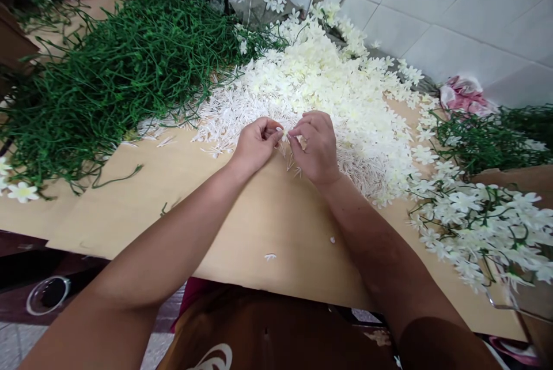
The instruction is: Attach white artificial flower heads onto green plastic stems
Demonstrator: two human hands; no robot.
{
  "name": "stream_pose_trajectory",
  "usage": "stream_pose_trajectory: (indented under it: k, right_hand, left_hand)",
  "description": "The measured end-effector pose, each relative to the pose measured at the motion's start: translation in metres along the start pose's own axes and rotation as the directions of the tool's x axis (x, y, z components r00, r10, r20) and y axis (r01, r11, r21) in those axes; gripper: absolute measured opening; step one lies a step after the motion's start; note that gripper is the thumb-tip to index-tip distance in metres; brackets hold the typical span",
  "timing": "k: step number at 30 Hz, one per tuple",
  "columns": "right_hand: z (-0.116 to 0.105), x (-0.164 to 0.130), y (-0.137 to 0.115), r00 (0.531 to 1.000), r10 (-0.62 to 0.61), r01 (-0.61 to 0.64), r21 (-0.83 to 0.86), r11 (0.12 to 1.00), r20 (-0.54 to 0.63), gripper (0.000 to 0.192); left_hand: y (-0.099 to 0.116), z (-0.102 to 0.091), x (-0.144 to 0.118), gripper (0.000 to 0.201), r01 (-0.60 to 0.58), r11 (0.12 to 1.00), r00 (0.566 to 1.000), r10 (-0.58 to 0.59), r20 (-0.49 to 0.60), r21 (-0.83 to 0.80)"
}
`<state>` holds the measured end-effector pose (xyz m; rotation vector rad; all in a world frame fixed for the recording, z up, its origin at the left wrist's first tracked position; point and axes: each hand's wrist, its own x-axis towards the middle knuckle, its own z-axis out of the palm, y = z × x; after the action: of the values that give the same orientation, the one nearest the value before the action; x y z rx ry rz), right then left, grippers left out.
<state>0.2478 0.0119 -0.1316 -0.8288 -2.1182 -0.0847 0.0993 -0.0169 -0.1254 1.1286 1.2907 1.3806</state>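
Note:
In the middle of the head view, my left hand (258, 144) pinches a small white artificial flower (284, 133) between thumb and forefinger. My right hand (317, 145) meets it from the other side, thumb and forefinger pressed together at the flower's edge. What those right fingertips grip is too small to make out. Just behind both hands spreads a heap of thin white flower pieces (228, 113). It runs into a larger pile of cream-white artificial blossoms (319, 70). Green plastic stems (129, 64) lie massed to the left.
Brown cardboard (242, 226) covers the tabletop, with a small white scrap (270, 256) near its front edge. Stemmed white flowers (484, 220) pile up at the right, below more green stems (496, 136) and a pink-and-white plastic bag (466, 96). A tiled wall (453, 12) stands behind.

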Motion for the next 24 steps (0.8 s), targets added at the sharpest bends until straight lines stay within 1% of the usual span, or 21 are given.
stream_pose_trajectory:
  k: [3,6,9,11,12,13,15,16,17,19,22,24]
  right_hand:
    - [0.003,-0.001,0.0,1.0,0.0,0.001,0.038,0.999,-0.015,0.01]
    - [0.004,-0.003,0.001,0.999,0.035,-0.035,0.073,0.997,0.013,0.008]
    - [0.004,-0.003,-0.001,0.99,0.118,-0.126,0.112,0.986,0.073,0.007]
    - [0.005,-0.002,-0.004,0.969,0.216,-0.236,0.191,0.953,0.118,0.006]
    - [0.005,-0.002,-0.007,0.949,0.282,-0.31,0.254,0.916,0.143,0.006]
    - [0.005,-0.001,-0.009,0.92,0.35,-0.39,0.325,0.862,0.175,0.006]
    - [0.004,0.0,-0.012,0.849,0.458,-0.528,0.46,0.714,0.263,0.009]
    - [0.003,0.002,-0.012,0.819,0.488,-0.572,0.508,0.644,0.304,0.011]
    - [0.002,0.003,-0.013,0.797,0.504,-0.599,0.541,0.59,0.333,0.013]
    - [-0.001,0.005,-0.011,0.774,0.521,-0.621,0.591,0.514,0.361,0.019]
    - [-0.006,0.009,-0.009,0.746,0.538,-0.636,0.662,0.397,0.394,0.028]
    - [-0.007,0.01,-0.008,0.723,0.54,-0.648,0.694,0.314,0.43,0.033]
  left_hand:
    - [0.002,-0.001,-0.001,0.013,0.007,1.0,1.0,-0.007,-0.007,0.015]
    - [0.004,-0.001,-0.002,0.013,0.017,1.0,1.0,-0.017,-0.003,0.026]
    - [0.004,0.0,-0.003,0.014,0.025,0.999,1.0,-0.026,0.01,0.02]
    - [0.005,0.0,-0.003,0.015,0.034,0.999,0.999,-0.034,0.015,0.004]
    - [0.006,-0.001,-0.003,0.015,0.037,0.999,0.999,-0.037,0.023,-0.007]
    - [0.007,-0.002,-0.002,0.015,0.038,0.999,0.999,-0.038,0.036,-0.022]
    - [0.009,-0.004,-0.002,0.013,0.041,0.998,0.997,-0.037,0.074,-0.056]
    - [0.01,-0.006,-0.002,0.011,0.045,0.996,0.995,-0.038,0.092,-0.076]
    - [0.011,-0.007,-0.002,0.009,0.051,0.994,0.993,-0.041,0.108,-0.097]
    - [0.013,-0.009,-0.003,0.002,0.068,0.989,0.99,-0.051,0.129,-0.13]
    - [0.013,-0.009,-0.003,0.002,0.08,0.988,0.989,-0.062,0.136,-0.135]
    - [0.012,-0.007,-0.003,0.006,0.077,0.99,0.989,-0.062,0.132,-0.116]
